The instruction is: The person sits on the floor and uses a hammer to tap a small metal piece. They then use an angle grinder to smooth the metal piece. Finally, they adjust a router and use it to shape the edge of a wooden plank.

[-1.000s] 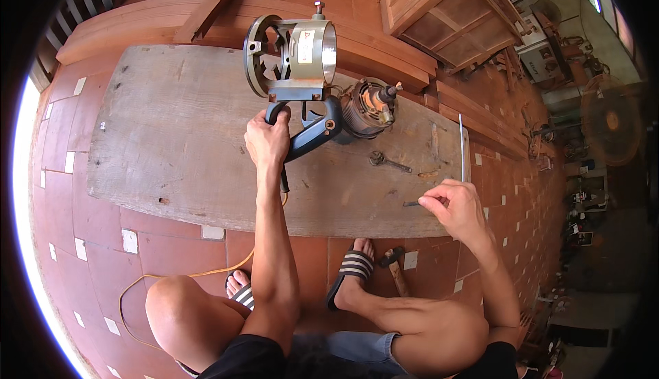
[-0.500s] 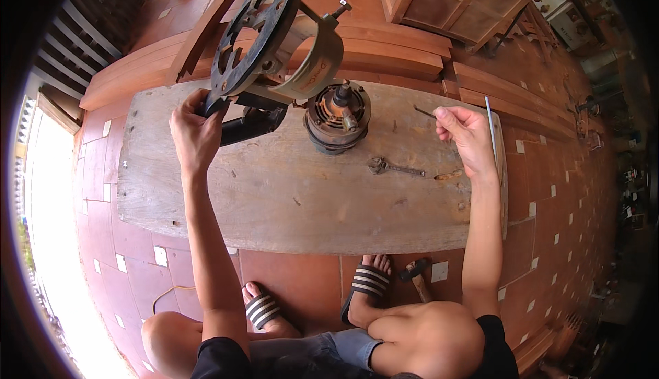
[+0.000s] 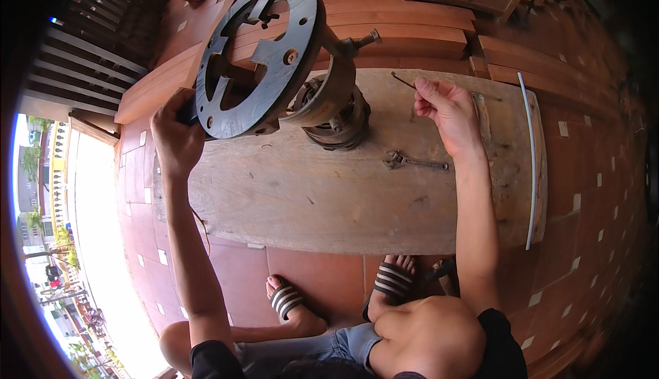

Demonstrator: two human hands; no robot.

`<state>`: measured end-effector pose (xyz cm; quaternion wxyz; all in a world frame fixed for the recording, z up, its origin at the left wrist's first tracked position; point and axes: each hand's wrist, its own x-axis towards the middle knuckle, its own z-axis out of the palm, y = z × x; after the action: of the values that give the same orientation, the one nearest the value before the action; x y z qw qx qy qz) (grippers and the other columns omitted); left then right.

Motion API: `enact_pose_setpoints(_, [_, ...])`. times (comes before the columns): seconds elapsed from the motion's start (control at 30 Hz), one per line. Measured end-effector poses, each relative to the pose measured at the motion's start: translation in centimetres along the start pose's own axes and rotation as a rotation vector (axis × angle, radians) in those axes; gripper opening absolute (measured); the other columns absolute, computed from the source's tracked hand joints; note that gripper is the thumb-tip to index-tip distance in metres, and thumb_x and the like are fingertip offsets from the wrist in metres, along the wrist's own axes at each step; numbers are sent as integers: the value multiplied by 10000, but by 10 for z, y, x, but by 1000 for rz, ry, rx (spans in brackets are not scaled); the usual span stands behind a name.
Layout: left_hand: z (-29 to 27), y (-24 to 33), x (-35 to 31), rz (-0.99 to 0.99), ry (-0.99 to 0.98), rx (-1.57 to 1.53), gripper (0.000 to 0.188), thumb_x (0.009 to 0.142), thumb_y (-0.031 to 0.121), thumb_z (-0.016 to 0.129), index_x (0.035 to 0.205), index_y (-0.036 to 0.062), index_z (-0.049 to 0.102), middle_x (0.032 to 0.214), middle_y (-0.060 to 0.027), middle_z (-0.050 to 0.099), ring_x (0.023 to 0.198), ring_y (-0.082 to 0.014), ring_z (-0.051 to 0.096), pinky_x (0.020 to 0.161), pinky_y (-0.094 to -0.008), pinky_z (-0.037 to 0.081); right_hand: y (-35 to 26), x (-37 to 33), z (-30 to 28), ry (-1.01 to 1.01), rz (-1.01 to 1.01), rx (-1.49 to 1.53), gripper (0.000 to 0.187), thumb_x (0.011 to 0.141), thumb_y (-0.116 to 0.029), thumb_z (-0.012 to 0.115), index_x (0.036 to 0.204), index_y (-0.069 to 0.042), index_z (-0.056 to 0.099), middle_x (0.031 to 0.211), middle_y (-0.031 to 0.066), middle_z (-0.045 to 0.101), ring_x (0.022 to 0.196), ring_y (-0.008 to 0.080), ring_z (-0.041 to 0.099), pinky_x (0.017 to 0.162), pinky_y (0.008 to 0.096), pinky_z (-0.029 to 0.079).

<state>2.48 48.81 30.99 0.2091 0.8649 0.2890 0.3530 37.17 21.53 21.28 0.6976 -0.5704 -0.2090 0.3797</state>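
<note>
Round metal frame: from where I'm standing, the head view has this frame (image 3: 278, 84) up over the far left part of the surface (image 3: 309, 207), tilted, flat holed face toward the wearer.
Left hand: this hand (image 3: 180, 132) looks curled tight around a dark handle (image 3: 187, 113) at the frame's left edge; most of the fingers are hidden, tbh.
Right hand: nearly closed, this one (image 3: 449, 115) pinches a thin bent key (image 3: 403, 80) between thumb and finger, clear of the frame.
Motor body: the dirty cylinder (image 3: 338, 122) sits on the surface behind the frame's clamp ring. Can't tell if they touch.
Handling: I'd guess the frame is heavy, rigid and top-heavy from one side, so a firm handle grip plus support under the rim makes sense. Smooth face might be slick. Motor's exposed insides look like the fragile bit, so hold it by the outer shell.
Key: light and stiff, probably easy to drop; pinch the long leg.
Wrench: adjustable one (image 3: 415, 162) lying near the motor, nobody touching it.
</note>
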Motion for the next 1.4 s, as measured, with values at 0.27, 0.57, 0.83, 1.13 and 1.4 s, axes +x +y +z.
enact_pose_setpoints(0.27, [-6, 32, 24, 94, -109, 268, 235, 756, 4, 788, 987, 7, 747, 829, -134, 729, 749, -205, 708, 773, -317, 561, 3, -6, 36, -71, 5, 183, 258, 971, -276, 835, 1001, -24, 787, 813, 9, 712, 749, 101, 638, 760, 276, 534])
enact_pose_setpoints(0.57, [-8, 31, 33, 93, -184, 187, 219, 774, -29, 729, 993, -24, 734, 819, -84, 722, 766, -124, 660, 766, -286, 541, 2, -14, 61, 8, 62, 276, 229, 972, -236, 833, 1041, -23, 786, 846, 17, 742, 763, 108, 673, 750, 280, 558])
enact_pose_setpoints(0.83, [-1, 33, 35, 122, -210, 71, 147, 806, -5, 732, 945, -33, 692, 779, 4, 627, 732, -51, 519, 674, -229, 433, -1, -9, 59, 9, 70, 195, 243, 984, -221, 818, 1073, 3, 786, 882, 39, 755, 787, 114, 686, 764, 284, 581])
enact_pose_setpoints(1.13, [-10, 11, 38, 108, -268, 152, 291, 881, 56, 786, 1146, -43, 721, 967, -42, 739, 875, -96, 642, 813, -258, 515, -12, -7, 72, -181, 198, 597, 162, 1059, -137, 683, 1104, 6, 745, 1036, 85, 765, 922, 172, 725, 842, 324, 617])
enact_pose_setpoints(1.4, [-6, 14, 37, 136, -224, 92, 262, 862, 11, 774, 1112, -49, 726, 903, -21, 722, 834, -84, 624, 785, -254, 515, 3, 3, 77, -272, 188, 785, 182, 1072, -102, 625, 1200, 16, 677, 1146, 114, 748, 1008, 187, 733, 906, 349, 622])
